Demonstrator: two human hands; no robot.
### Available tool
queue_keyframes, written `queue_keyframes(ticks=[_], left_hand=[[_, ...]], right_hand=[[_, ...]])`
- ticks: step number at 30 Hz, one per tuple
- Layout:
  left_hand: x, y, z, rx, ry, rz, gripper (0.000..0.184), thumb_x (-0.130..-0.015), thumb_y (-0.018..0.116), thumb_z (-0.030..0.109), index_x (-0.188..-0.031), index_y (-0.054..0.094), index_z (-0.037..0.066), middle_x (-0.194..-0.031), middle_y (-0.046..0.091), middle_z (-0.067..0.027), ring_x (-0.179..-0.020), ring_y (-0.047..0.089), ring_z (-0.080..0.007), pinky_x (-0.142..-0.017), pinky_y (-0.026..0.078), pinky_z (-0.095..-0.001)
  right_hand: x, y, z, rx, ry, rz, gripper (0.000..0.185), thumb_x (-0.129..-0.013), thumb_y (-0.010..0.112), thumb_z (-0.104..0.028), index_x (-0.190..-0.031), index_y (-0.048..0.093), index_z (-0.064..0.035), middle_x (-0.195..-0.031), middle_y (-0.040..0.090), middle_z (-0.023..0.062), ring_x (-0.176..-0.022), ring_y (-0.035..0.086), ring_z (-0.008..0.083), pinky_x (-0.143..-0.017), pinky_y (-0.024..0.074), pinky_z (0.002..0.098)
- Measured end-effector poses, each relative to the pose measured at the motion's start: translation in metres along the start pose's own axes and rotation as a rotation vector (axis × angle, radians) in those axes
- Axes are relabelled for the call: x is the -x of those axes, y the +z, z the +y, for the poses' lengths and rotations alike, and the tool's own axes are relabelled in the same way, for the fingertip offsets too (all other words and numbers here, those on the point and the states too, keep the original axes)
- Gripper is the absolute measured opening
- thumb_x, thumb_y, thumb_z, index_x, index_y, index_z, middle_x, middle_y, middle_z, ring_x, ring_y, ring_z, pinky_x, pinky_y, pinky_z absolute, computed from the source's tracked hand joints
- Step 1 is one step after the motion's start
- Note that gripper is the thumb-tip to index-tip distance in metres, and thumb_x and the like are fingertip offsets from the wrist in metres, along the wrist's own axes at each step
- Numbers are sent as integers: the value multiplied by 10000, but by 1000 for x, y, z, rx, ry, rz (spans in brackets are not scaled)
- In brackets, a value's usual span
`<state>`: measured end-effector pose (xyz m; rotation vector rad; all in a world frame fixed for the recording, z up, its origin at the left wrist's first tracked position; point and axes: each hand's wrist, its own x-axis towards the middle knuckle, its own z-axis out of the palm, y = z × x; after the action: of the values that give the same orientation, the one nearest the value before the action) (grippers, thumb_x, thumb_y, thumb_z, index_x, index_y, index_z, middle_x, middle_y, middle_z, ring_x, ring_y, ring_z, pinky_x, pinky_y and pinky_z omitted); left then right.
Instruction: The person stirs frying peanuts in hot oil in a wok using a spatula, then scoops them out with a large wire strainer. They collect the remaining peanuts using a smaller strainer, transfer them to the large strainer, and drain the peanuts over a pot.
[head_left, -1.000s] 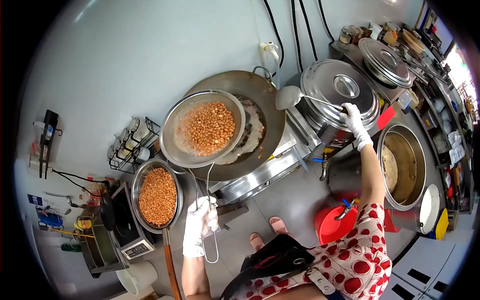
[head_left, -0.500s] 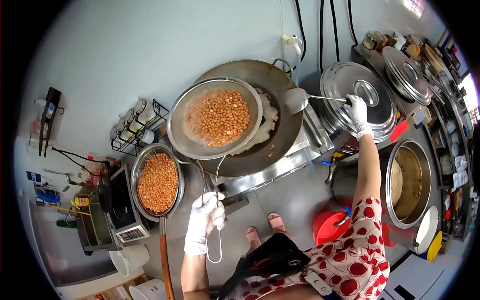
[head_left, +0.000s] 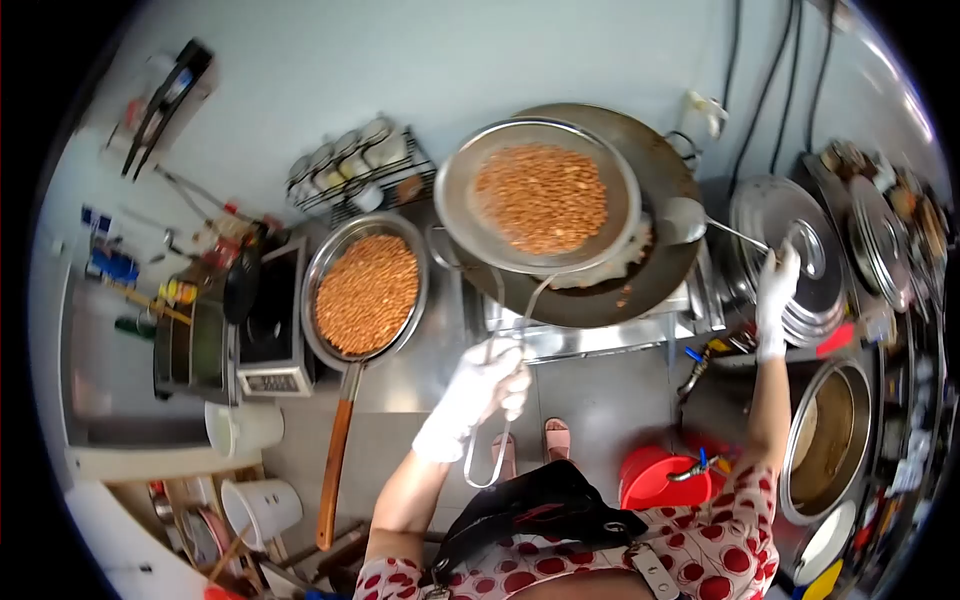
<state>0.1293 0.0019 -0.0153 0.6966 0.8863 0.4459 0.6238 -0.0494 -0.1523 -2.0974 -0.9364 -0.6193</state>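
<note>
My left hand (head_left: 485, 390), gloved in white, is closed round the looped wire handle of a wide strainer (head_left: 458, 190). Reddish-brown peanuts (head_left: 545, 195) lie in the strainer, which is held over the left part of a big wok (head_left: 668, 165). Pale foam and a few loose peanuts show in the wok beyond the strainer's rim. A metal spatula (head_left: 685, 221) has its blade at the wok's right side. My right hand (head_left: 777, 292), also gloved, grips the end of its handle, close to a lidded pot (head_left: 775, 205).
Left of the wok, a wooden-handled strainer (head_left: 337, 460) full of peanuts rests over a metal bowl. Behind it stands a rack of jars (head_left: 350, 165). An open pot (head_left: 865, 420) is at the right, and a red bucket (head_left: 650, 482) stands on the floor.
The view has swung left, so everything sits further right in it. Both hands keep their holds, and the strainer stays over the wok.
</note>
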Motion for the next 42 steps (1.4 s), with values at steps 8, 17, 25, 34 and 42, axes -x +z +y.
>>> queue_keyframes(ticks=[8, 17, 25, 34, 42], left_hand=[[-23, 6, -32, 161, 84, -116, 345, -966, 534, 355, -977, 563, 12, -654, 506, -54, -483, 504, -172, -423, 468, -314], [4, 18, -17, -56, 196, -90, 184, -989, 497, 227, -1011, 477, 46, -667, 551, -45, -449, 540, -131, -365, 486, -264], [31, -7, -5, -223, 407, -135, 240, -913, 618, 285, -939, 657, 50, -735, 649, -19, -581, 605, -70, -458, 482, -191], [175, -127, -169, -4, 270, 255, 313, -946, 576, 318, -1081, 644, 43, -763, 605, 14, -666, 548, -72, -554, 465, -248], [452, -385, -468, 1201, 533, 1279, 141, -895, 476, 133, -767, 532, 108, -576, 402, -5, -477, 386, -148, -448, 357, -296]], right_hand=[[166, -94, -281, -1985, 959, -1333, 647, -954, 482, -489, -1366, 409, 5, -1023, 590, 110, -847, 586, 219, -743, 516, 371], [144, -105, -341, -1696, 939, -1309, 142, -956, 486, -89, -1074, 520, -17, -954, 649, 141, -382, 422, 56, -285, 324, 184], [158, -150, -390, -1380, 757, -943, 456, -943, 499, -237, -1305, 440, 34, -1019, 618, 139, -583, 544, 99, -386, 367, 168], [172, -159, -435, -1283, 508, -927, 436, -907, 475, -109, -1278, 476, 121, -1099, 567, 112, -931, 530, 165, -847, 417, 280], [255, -180, -509, -1287, 351, -1156, 439, -912, 484, -132, -1281, 483, 106, -1126, 566, 113, -960, 525, 169, -867, 412, 285]])
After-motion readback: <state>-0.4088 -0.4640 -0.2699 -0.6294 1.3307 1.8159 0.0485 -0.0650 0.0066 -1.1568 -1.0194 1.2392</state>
